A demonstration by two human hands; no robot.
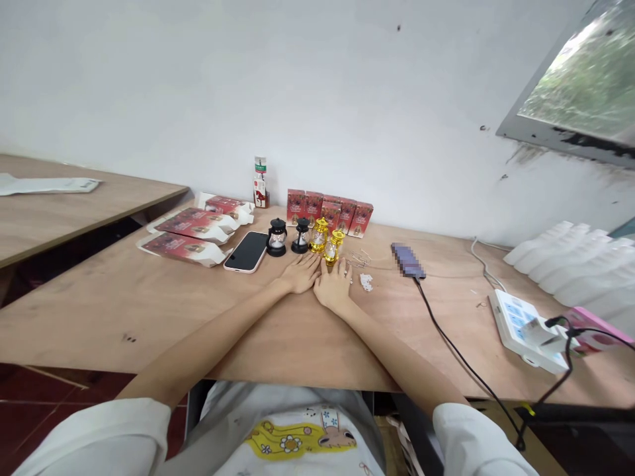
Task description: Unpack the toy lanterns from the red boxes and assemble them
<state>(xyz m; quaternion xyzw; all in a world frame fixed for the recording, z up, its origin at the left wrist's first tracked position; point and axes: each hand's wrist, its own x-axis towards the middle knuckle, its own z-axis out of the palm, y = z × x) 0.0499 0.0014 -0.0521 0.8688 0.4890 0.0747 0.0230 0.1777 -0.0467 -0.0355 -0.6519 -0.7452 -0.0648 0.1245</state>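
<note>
1. Left hand (300, 272): palm down on the table (124, 297), fingers stretched out and close together, holding nothing. Its inner edge touches the right hand.
2. Right hand (335, 284): likewise flat, fingers straight, empty.
3. Gold lanterns (334, 246), two, upright, just beyond the fingertips. The nearer one stands straight ahead of the right hand, which is the closer of the two. Whether a fingertip touches its base cannot be told at this size.
4. Black lanterns (276, 238), two, upright, continuing the same left-to-right row. They stand ahead of the left hand and a little to its left.
5. Phone (247, 251): face up, left of the row, long axis pointing away from the person.
6. Flat cartons (193, 231), far left; upright red boxes (327, 211) along the wall behind the lanterns.
7. Wire pieces (360, 258) and white scraps (366, 282), loose, just right of the right hand.
8. Blurred device (407, 260) with black cable (446, 337), and power strip (526, 324), well to the right.
</note>
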